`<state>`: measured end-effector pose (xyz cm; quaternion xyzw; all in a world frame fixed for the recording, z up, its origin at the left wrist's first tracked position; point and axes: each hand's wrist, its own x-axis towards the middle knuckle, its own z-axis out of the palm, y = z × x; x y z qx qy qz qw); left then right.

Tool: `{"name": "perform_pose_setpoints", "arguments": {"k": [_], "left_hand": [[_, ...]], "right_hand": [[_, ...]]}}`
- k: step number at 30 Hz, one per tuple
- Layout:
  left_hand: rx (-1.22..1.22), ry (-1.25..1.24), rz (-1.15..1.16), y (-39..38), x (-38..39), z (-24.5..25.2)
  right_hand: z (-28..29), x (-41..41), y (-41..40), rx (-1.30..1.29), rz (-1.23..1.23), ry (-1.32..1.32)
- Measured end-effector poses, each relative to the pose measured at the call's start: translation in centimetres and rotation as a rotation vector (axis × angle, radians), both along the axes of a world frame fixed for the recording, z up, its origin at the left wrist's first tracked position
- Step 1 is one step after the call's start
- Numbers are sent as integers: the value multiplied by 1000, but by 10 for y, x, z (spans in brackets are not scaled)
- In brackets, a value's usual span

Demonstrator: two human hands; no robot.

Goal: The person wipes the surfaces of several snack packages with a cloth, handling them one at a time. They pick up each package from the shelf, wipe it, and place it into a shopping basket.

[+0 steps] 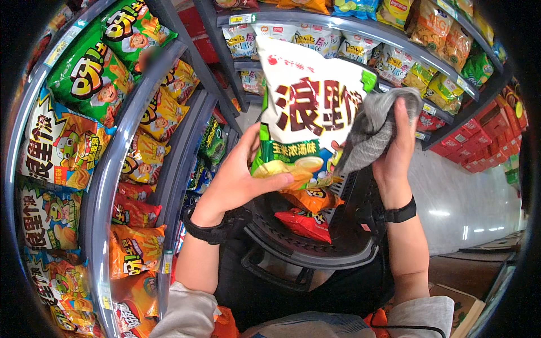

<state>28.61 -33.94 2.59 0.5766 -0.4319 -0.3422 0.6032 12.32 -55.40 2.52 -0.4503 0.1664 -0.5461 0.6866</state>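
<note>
My left hand (243, 173) grips the lower left of a large white and green snack bag (312, 105), its thumb across the printed front. The bag is tilted and bears large dark lettering. In my right hand (399, 148) is a bunched grey cloth (372, 126), pressed against the bag's right side and hiding part of it. Below the bag stands a black plastic shopping basket (312, 257). Inside it lie a red snack bag (306, 224) and an orange snack bag (315, 198), the latter partly covered by the white bag.
Curved store shelves on the left hold green snack bags (95, 80), yellow bags (146, 156) and orange bags (137, 249). Another shelf (346, 29) with snack bags runs across the back. Red cartons (477, 139) are stacked at right on the grey floor (456, 198). A cardboard box (458, 308) is at lower right.
</note>
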Motion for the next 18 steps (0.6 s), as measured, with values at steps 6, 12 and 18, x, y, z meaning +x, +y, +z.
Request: {"name": "perform_pose_setpoints", "arguments": {"k": [6, 12, 18], "left_hand": [[-18, 4, 63, -2, -2, 1], [-10, -15, 35, 0, 4, -4], [30, -212, 15, 5, -5, -5]], "right_hand": [[10, -7, 22, -1298, -241, 502], [5, -2, 64, -1380, 310, 541], [6, 1, 56, -1567, 159, 430]]}}
